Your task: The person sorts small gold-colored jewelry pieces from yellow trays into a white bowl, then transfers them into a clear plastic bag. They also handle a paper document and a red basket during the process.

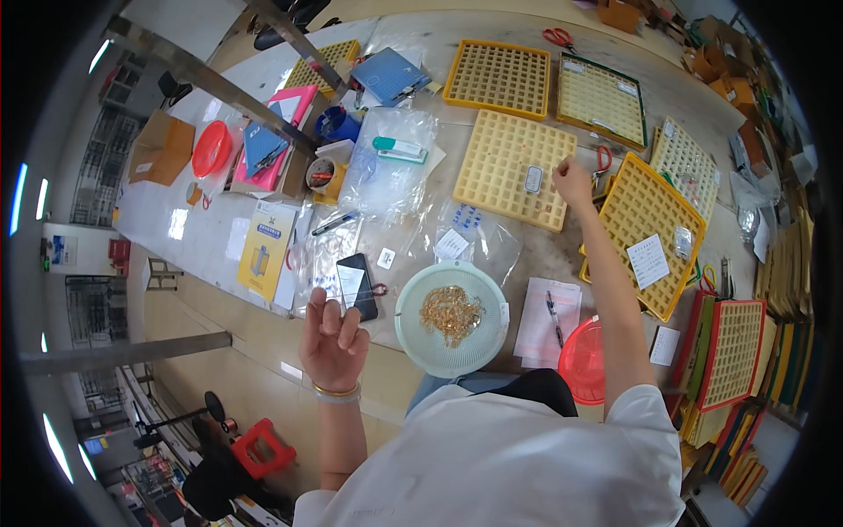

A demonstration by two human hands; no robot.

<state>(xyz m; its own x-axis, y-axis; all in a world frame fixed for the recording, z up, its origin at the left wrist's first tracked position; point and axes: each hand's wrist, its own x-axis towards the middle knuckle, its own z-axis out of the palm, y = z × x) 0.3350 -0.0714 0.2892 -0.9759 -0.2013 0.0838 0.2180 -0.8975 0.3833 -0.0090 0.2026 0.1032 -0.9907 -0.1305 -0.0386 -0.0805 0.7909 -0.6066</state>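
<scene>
Glossy pale worktop (439,28) fills the head view. On it lies the cream compartment tray (505,162), rows slanting down rightward; nearly square, it has no clear long axis. The right hand (572,183) is bunched at its right edge, grip and contact unclear. The left hand (332,351) is raised near the phone (358,285), fingers half-curled; whether it holds anything cannot be told.
</scene>
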